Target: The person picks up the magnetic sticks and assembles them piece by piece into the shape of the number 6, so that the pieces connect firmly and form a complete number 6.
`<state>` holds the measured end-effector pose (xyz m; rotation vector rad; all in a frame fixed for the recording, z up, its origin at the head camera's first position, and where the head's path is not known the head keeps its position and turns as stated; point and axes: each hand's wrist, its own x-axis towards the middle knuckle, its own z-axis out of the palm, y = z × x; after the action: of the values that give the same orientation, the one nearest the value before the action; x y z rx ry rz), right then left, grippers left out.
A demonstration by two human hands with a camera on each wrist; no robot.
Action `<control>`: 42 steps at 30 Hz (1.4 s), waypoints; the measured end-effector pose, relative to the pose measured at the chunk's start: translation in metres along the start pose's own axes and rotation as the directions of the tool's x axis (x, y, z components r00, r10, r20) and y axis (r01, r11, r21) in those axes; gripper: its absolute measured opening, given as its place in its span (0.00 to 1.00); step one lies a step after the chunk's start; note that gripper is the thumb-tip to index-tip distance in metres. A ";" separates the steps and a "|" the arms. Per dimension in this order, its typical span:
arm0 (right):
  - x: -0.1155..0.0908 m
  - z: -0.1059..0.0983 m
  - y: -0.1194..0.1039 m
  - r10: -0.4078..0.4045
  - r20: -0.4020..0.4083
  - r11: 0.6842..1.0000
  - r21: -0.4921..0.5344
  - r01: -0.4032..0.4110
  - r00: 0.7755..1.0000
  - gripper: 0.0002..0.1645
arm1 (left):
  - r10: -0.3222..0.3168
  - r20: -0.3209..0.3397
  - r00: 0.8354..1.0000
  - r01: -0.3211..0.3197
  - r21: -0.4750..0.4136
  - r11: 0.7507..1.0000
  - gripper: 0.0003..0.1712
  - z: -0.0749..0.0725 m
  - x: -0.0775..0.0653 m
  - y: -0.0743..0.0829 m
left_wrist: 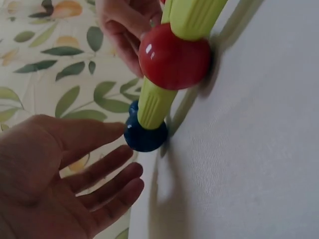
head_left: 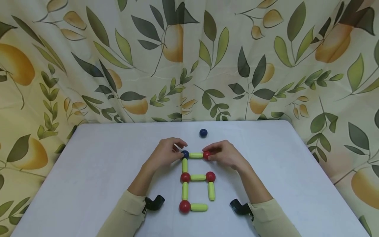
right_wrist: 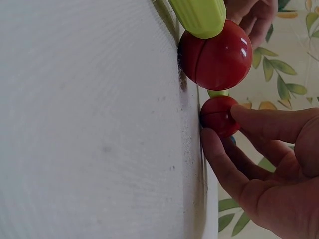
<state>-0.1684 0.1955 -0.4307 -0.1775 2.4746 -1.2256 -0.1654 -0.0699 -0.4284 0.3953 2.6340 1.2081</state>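
Note:
A flat figure of red and blue balls and yellow-green rods stands on the table. My left hand (head_left: 168,153) is at its top-left corner. The thumb touches the blue ball (left_wrist: 144,134) there, and the other fingers stay spread and relaxed. My right hand (head_left: 227,154) pinches the top-right red ball (right_wrist: 220,115) between thumb and fingers. A rod (head_left: 196,155) joins these two balls. Below, a red ball (head_left: 185,177) links by a rod (head_left: 198,177) to another red ball (head_left: 210,176). A bigger-looking red ball (head_left: 185,206) forms the bottom-left corner.
One loose blue ball (head_left: 203,133) lies behind the figure. From the bottom-left ball a rod (head_left: 199,207) points right, and another rod (head_left: 211,191) hangs down from the middle-right ball. A leaf-patterned curtain (head_left: 189,82) rises behind the white table (head_left: 103,158).

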 end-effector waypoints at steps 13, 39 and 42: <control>0.002 0.000 -0.001 0.010 -0.005 1.000 -0.007 -0.010 1.000 0.18 | 0.032 0.124 0.992 -0.032 -0.006 0.999 0.16 -0.001 0.007 -0.009; 0.008 -0.011 -0.006 -0.040 -0.009 0.999 0.015 0.040 0.999 0.16 | 0.010 0.110 0.994 -0.011 0.010 1.000 0.16 0.002 0.007 -0.014; 0.014 -0.020 -0.011 -0.045 -0.048 0.999 -0.001 0.045 0.998 0.16 | 0.010 0.110 0.994 -0.011 0.005 1.000 0.16 0.002 0.008 -0.014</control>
<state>-0.1899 0.1997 -0.4150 -0.2081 2.5244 -1.2621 -0.1746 -0.0745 -0.4407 0.4630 2.5454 1.1487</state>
